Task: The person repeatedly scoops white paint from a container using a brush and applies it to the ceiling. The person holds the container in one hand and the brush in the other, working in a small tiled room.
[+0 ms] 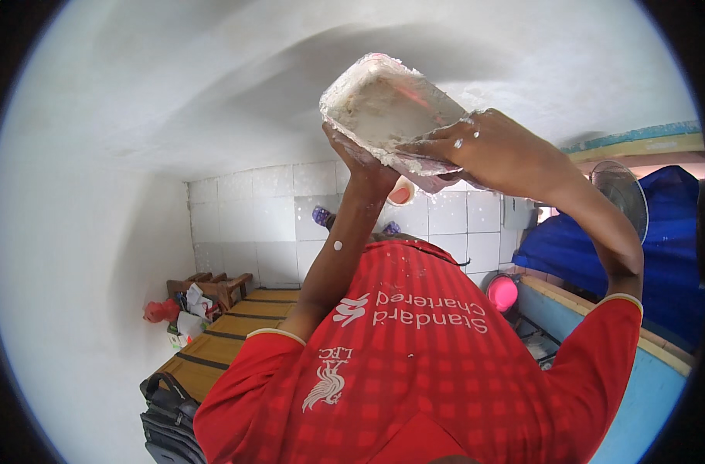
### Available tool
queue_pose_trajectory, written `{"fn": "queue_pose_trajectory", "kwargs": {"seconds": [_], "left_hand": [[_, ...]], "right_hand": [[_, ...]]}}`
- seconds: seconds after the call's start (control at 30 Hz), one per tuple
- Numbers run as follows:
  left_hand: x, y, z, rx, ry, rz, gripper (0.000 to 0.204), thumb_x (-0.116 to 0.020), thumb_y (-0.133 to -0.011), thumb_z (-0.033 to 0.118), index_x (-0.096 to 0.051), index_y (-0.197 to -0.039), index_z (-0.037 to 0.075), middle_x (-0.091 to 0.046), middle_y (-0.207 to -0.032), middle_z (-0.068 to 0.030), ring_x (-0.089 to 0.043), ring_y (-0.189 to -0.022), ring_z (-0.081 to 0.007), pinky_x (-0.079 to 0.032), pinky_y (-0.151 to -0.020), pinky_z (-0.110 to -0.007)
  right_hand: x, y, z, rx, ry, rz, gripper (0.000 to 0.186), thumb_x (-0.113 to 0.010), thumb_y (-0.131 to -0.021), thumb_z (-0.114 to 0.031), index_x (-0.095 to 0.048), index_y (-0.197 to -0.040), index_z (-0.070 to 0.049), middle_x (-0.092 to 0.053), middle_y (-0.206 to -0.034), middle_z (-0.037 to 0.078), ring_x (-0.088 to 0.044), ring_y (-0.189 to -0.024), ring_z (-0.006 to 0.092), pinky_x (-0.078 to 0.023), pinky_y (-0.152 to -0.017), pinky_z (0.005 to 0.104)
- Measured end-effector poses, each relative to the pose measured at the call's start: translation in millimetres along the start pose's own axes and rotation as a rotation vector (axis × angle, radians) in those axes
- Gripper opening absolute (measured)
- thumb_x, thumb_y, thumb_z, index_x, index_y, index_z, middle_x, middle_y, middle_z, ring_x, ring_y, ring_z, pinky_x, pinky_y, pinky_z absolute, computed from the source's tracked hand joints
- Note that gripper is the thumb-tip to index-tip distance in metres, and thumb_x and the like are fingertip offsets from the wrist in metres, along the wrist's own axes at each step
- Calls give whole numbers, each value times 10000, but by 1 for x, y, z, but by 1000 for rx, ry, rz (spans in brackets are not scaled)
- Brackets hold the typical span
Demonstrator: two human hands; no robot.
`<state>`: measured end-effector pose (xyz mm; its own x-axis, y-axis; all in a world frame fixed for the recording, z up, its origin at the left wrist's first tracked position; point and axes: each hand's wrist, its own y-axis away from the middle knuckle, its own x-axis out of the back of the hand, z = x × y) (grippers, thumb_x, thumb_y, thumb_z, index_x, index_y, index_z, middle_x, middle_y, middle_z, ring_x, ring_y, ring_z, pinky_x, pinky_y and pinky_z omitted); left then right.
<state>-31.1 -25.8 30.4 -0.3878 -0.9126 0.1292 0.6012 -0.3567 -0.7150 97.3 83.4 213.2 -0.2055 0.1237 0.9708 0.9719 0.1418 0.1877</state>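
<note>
Both my hands hold up a rectangular tray (383,100) caked with white plaster, close under a smooth white plastered surface (213,85). My left hand (360,164) supports the tray from beneath at its near left end. My right hand (476,147), spattered with white, grips the tray's right edge with the fingers curled over the rim. The tray is tilted, its open side facing me. My red checked shirt (414,363) fills the lower middle of the view.
White tiles (260,216) cover the surface beyond my arms. A wooden bench (229,325) with clutter and a black bag (167,417) lie at lower left. A pink bucket (502,292), a fan (623,193) and a blue tarp (638,247) are at right.
</note>
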Motion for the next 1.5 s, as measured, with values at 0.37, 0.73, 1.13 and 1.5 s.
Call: {"fn": "queue_pose_trajectory", "kwargs": {"seconds": [0.37, 0.73, 1.13, 1.5], "left_hand": [[-8, 7, 3, 130, 231, 26, 614, -707, -916, 352, -321, -1265, 28, -418, -1279, -128, -483, -1177, -191, -446, -971, -401], [-7, 7, -9, 176, 241, 40, 787, -770, -851, 404, -261, -1343, 61, -426, -1289, -118, -506, -1185, -201, -439, -1023, -423], [3, 7, -17, 185, -79, -9, 918, -849, -732, 395, -286, -1381, 72, -409, -1293, -113, -462, -1235, -237, -388, -1028, -437], [-2, 9, -16, 228, 180, 104, 915, -830, -775, 405, -239, -1387, 69, -399, -1319, -134, -487, -1211, -227, -424, -1004, -435]], "right_hand": [[-9, -21, 8, -89, -242, 141, 582, -666, -782, 3, -612, -1337, -167, -707, -1046, 183, -685, -927, 373, -559, -828, 451], [1, -21, 20, 64, -36, -34, 434, -680, -827, -131, -648, -1260, -136, -696, -914, 171, -687, -864, 343, -555, -768, 438], [9, -27, 14, -94, -41, 142, 518, -664, -775, -18, -673, -1262, -194, -718, -932, 166, -696, -856, 340, -564, -808, 428], [-8, -33, 8, 8, -68, -53, 494, -640, -820, -63, -634, -1295, -197, -721, -1020, 100, -696, -925, 298, -569, -826, 402]]}}
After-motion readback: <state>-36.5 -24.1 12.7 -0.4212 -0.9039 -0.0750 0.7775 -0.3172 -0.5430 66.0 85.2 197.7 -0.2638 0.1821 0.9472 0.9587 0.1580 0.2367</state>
